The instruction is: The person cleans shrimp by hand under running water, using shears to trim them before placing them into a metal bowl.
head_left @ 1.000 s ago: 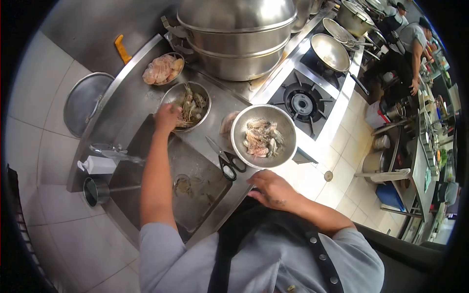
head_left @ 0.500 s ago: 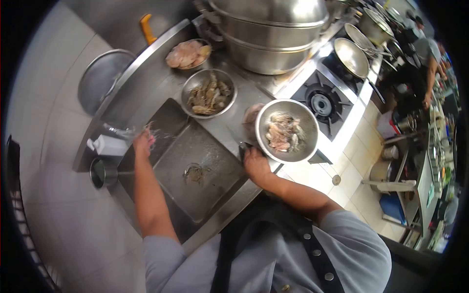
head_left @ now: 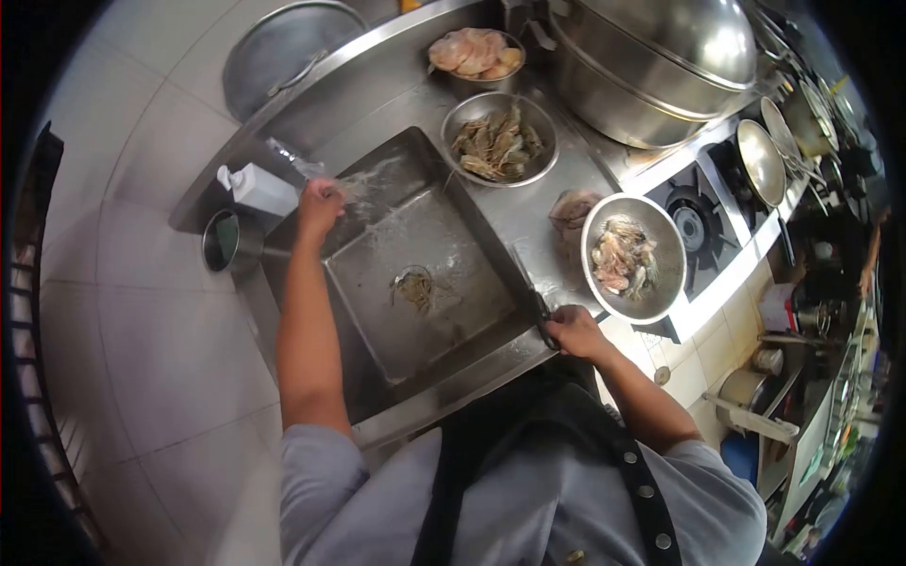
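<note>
Fingers of left hand [head_left: 321, 203] closed under tap [head_left: 288, 156], right hand [head_left: 569, 330] grips scissors [head_left: 545, 321]; prawn bowl [head_left: 500, 139] beyond still full.

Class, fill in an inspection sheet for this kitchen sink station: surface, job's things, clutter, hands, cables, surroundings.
Surface: steel counter around a wet sink; scraps lie at its drain.
Job's things: bowl of whole shrimp behind the sink; bowl of cleaned shrimp to its right.
Clutter: bowl of pale meat, soap bottle, small pot.
Hands: left hand under the tap spray, contents unclear; right hand on the sink's front corner, gripping dark handles.
Cables: nothing seen.
Surroundings: large steamer, gas burner, tiled floor.
</note>
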`<control>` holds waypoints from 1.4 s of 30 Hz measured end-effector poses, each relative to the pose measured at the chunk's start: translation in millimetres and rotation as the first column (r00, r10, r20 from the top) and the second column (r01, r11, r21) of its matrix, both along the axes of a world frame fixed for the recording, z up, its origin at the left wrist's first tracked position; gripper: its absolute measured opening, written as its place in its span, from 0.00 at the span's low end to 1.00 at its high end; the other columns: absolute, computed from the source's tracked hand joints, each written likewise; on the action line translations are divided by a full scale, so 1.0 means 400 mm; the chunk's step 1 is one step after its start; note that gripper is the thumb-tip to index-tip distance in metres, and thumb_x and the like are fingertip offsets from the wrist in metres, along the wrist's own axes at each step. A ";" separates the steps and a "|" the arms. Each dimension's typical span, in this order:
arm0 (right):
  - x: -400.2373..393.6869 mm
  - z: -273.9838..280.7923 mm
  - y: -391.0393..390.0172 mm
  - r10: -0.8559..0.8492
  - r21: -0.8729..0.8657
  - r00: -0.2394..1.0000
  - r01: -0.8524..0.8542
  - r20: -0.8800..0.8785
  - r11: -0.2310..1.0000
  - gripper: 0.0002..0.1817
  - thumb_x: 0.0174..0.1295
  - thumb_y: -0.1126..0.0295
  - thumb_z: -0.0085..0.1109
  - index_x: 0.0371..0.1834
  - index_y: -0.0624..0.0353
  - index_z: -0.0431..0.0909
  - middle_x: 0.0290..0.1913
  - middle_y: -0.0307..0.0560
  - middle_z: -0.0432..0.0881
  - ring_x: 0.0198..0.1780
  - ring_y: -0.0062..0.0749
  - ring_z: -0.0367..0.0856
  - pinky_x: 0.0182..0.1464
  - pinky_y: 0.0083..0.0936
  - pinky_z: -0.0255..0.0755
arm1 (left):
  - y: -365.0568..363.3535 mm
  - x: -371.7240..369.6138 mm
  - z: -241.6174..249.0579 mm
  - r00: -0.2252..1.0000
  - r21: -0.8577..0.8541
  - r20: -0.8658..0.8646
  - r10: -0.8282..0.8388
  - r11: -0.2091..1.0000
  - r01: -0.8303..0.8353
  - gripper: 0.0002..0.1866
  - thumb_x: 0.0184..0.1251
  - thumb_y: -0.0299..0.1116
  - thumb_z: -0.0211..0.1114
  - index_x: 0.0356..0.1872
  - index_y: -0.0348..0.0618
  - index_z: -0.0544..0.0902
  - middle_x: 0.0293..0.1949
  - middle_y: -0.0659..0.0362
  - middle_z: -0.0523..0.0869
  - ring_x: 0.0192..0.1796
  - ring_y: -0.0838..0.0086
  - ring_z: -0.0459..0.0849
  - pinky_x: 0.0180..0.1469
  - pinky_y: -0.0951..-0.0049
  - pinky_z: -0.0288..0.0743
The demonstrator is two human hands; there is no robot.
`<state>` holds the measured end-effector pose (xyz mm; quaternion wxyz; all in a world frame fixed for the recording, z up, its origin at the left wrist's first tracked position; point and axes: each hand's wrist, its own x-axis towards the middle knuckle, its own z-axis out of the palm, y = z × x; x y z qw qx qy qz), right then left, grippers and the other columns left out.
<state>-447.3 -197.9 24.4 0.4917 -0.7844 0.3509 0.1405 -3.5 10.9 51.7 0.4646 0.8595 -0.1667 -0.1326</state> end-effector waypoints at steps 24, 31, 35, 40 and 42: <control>0.514 0.047 0.156 0.212 0.666 0.946 -0.323 0.245 0.672 0.31 0.58 0.34 0.54 0.22 0.54 0.70 0.16 0.37 0.74 0.16 0.25 0.76 0.16 0.16 0.62 | 0.137 -0.162 -0.035 0.950 -0.312 -0.120 -0.288 0.919 0.239 0.12 0.56 0.17 0.67 0.40 0.38 0.75 0.42 0.60 0.77 0.43 0.78 0.78 0.37 0.75 0.79; 0.489 0.002 0.180 0.033 0.706 0.963 -0.220 0.269 0.673 0.36 0.58 0.29 0.47 0.29 0.56 0.73 0.20 0.41 0.77 0.22 0.29 0.80 0.21 0.21 0.65 | 0.135 -0.149 -0.037 0.979 -0.137 -0.106 -0.173 0.978 0.158 0.11 0.59 0.22 0.67 0.42 0.36 0.76 0.35 0.58 0.80 0.34 0.75 0.81 0.37 0.75 0.80; 0.472 -0.008 0.210 0.190 0.845 0.941 -0.336 0.280 0.415 0.47 0.53 0.19 0.30 0.40 0.57 0.72 0.29 0.46 0.80 0.35 0.34 0.82 0.28 0.29 0.69 | 0.093 -0.178 -0.053 0.955 -0.384 -0.280 0.100 0.900 -0.207 0.15 0.61 0.27 0.68 0.45 0.33 0.75 0.31 0.57 0.82 0.29 0.75 0.81 0.34 0.75 0.79; 0.506 -0.028 0.262 -0.019 0.881 0.965 -0.230 0.261 0.414 0.42 0.54 0.22 0.38 0.33 0.57 0.72 0.25 0.43 0.78 0.28 0.30 0.81 0.24 0.22 0.68 | 0.060 -0.214 -0.092 0.922 -0.400 -0.385 0.042 0.893 -0.207 0.17 0.61 0.28 0.69 0.47 0.33 0.74 0.33 0.56 0.81 0.30 0.76 0.81 0.32 0.76 0.78; 0.518 -0.032 0.264 -0.061 0.777 0.961 -0.179 0.270 0.603 0.37 0.57 0.26 0.45 0.28 0.55 0.72 0.20 0.40 0.76 0.22 0.27 0.79 0.20 0.18 0.65 | 0.061 -0.214 -0.096 0.905 -0.458 -0.419 0.069 0.845 -0.277 0.16 0.61 0.28 0.68 0.46 0.33 0.75 0.35 0.55 0.81 0.30 0.75 0.80 0.31 0.76 0.77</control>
